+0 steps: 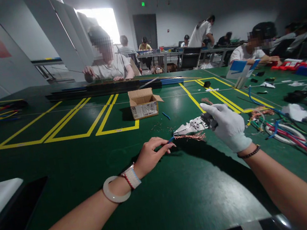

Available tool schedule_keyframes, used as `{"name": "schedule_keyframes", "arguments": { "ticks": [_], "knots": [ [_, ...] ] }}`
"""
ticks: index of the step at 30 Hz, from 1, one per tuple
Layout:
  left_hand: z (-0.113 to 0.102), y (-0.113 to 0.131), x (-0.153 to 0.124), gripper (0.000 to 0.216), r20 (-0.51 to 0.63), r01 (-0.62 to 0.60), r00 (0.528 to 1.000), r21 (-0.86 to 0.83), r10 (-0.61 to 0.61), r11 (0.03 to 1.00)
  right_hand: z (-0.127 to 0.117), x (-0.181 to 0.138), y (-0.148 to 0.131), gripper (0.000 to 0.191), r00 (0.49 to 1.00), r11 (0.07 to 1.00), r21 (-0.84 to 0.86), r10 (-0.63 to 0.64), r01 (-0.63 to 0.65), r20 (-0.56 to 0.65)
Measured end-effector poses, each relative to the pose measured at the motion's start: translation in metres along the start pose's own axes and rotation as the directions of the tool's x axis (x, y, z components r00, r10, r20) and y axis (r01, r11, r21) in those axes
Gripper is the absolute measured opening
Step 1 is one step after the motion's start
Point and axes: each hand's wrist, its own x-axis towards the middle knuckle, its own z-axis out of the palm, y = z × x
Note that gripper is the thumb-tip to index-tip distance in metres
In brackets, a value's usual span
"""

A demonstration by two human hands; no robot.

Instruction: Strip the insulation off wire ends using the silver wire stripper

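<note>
My bare left hand [154, 153] pinches a short blue wire [171, 139] between thumb and fingers. From the wire's right end a frayed bundle of bare copper strands [192, 137] spreads out. My right hand [227, 122], in a white glove, is wrapped around the dark handles of a wire stripper [193, 125]. Its silver jaws point left, and their tip is at the blue wire just beyond my left fingertips. Whether the jaws grip the wire I cannot tell. A cut piece of blue insulation [166, 115] lies on the green table [122, 213] beyond my hands.
An open cardboard box [145, 110] stands ahead. Loose coloured wires [287, 134] and copper scraps lie at the right. A dark flat device [14, 214] is at the near left. Long dark strips [103, 89] lie along the far edge. Two people sit across the table.
</note>
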Motion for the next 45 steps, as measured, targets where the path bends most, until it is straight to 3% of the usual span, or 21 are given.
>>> {"name": "schedule_keyframes", "arguments": {
  "ticks": [8,13,24,30,34,38,45],
  "knots": [
    [-0.004,0.002,-0.002,0.017,-0.156,-0.116,0.981,0.02,0.117,0.993,-0.006,0.003,-0.004,0.047,0.994,0.994,0.091,0.069,-0.062,-0.082],
    [-0.005,0.001,-0.002,0.016,-0.211,-0.118,0.97,0.03,0.122,0.993,-0.007,0.003,-0.008,0.053,0.975,0.964,0.17,0.215,-0.202,-0.06],
    [-0.003,0.004,0.001,0.018,-0.115,0.042,0.992,-0.07,-0.05,0.997,0.015,0.002,0.006,0.048,0.956,0.927,0.242,0.293,-0.287,0.013],
    [-0.004,0.003,0.002,0.019,-0.085,0.195,0.975,-0.123,-0.206,0.973,0.021,0.002,0.008,0.046,0.975,0.941,0.258,0.22,-0.22,0.029],
    [-0.003,0.0,0.005,0.02,-0.053,0.29,0.949,-0.238,-0.311,0.927,0.013,0.0,-0.007,0.051,0.981,0.973,0.147,0.164,-0.179,0.106],
    [-0.003,-0.002,0.007,0.019,-0.037,0.319,0.939,-0.288,-0.343,0.903,0.008,-0.002,-0.016,0.059,0.977,0.989,0.032,0.134,-0.141,0.165],
    [-0.004,0.002,0.008,0.018,-0.038,0.339,0.932,-0.25,-0.36,0.907,0.01,-0.004,-0.019,0.06,0.968,0.989,0.039,0.132,-0.144,0.215]
  ]
}}
